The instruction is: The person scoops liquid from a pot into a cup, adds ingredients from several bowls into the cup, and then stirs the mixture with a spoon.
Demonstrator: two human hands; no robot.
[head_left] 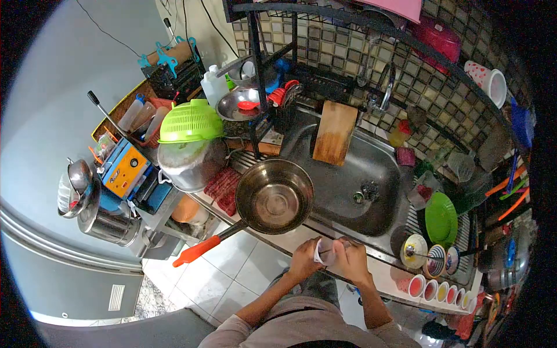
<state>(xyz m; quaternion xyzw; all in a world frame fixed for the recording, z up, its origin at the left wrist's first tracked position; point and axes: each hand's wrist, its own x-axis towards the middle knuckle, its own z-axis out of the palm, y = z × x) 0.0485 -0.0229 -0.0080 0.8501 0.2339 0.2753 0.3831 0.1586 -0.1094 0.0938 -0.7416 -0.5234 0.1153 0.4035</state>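
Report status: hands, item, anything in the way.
Left hand gripping small cup; right hand close against it, grip unclear. Cup near front of counter. Pan to the left, handle jutting past edge, clear of hands.

No word, brand or number legible anywhere. Nearest thing to a label: small logo patch on the orange panel of the blue machine, left side; looks like lettering, too small and blurred to read. Round black dial on the same panel; any markings on it unreadable. Pale slotted plate low on the left wall shows fine lines, no characters to make out. Spotted cup, upper right: red pattern only, not text.
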